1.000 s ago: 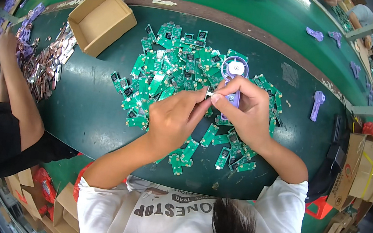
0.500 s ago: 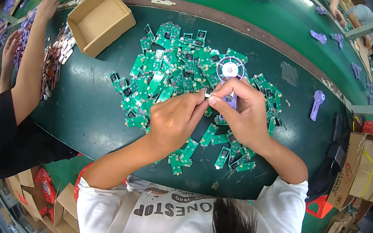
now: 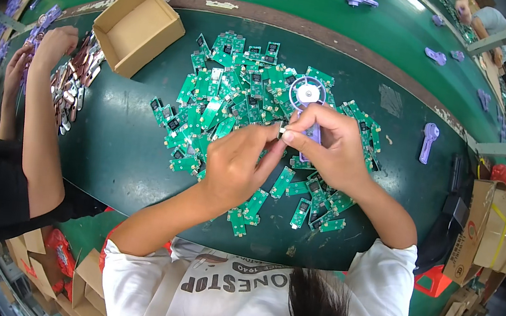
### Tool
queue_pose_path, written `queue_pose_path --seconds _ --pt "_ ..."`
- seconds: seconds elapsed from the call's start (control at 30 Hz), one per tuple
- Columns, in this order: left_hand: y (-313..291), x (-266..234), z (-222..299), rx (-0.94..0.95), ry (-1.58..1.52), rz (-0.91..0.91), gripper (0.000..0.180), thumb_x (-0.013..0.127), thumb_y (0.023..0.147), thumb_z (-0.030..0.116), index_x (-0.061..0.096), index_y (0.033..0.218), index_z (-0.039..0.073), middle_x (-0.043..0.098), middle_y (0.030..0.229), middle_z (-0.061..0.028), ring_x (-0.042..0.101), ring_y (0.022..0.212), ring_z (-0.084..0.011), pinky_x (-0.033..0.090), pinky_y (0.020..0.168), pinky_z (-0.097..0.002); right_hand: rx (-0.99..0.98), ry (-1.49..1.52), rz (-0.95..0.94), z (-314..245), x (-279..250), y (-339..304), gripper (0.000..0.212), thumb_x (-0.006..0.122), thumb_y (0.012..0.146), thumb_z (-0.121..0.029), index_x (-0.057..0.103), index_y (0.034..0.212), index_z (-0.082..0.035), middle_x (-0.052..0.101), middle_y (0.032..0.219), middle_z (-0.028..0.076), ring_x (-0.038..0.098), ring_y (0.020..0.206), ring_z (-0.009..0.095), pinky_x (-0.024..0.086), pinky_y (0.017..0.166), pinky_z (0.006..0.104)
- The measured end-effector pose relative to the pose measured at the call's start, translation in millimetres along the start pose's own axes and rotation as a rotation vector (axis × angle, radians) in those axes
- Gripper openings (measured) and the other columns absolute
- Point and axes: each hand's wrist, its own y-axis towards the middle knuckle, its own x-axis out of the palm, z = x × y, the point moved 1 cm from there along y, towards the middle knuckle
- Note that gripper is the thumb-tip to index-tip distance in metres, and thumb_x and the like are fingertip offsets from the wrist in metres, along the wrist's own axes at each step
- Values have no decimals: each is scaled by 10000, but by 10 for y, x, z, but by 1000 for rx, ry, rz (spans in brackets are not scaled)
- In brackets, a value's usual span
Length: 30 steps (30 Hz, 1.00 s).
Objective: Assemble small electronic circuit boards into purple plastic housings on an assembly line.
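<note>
White short-sleeved shirt [image 3: 233,309] (dark lettering [image 3: 235,291]).

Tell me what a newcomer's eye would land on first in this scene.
Most likely the heap of green circuit boards spread across the middle of the dark green table. Next, the purple device with its round, white-centred head, seemingly held in the person's right grip over those boards. Then the open cardboard box at the table's far left side.

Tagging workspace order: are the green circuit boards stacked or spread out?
Spread out: the circuit boards lie at mixed angles, loosely overlapping, on the table.
</note>
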Motion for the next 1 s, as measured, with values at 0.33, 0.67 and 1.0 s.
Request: queue_pose_path --seconds 0.33,0.67,1.0 --pt "108 -75 -114 -759 -1103 -462 123 643 889 123 599 842 18 571 856 -2 532 753 -59 422 653 -213 -436 -453 98 5 -68 34 304 685 741 -6 725 1007 -148 614 1077 112 609 947 260 469 788 341" --pt "147 -117 -154 -846 -1246 -353 106 645 893 125 612 843 37 604 824 8 529 757 -43 416 675 -214 -713 -538 2 -208 -216 105 227 747 681 30 723 897 -37 611 1058 187 606 1037 370 520 867 433" --pt "233 -190 -158 -769 -1081 -396 89 657 877 88 648 864 0 657 945 -64 571 838 -85 462 744 -247 -764 -627 27 -214 -207 65 262 741 680 33 724 930 -46 618 1053 189 624 1002 353 535 837 424"
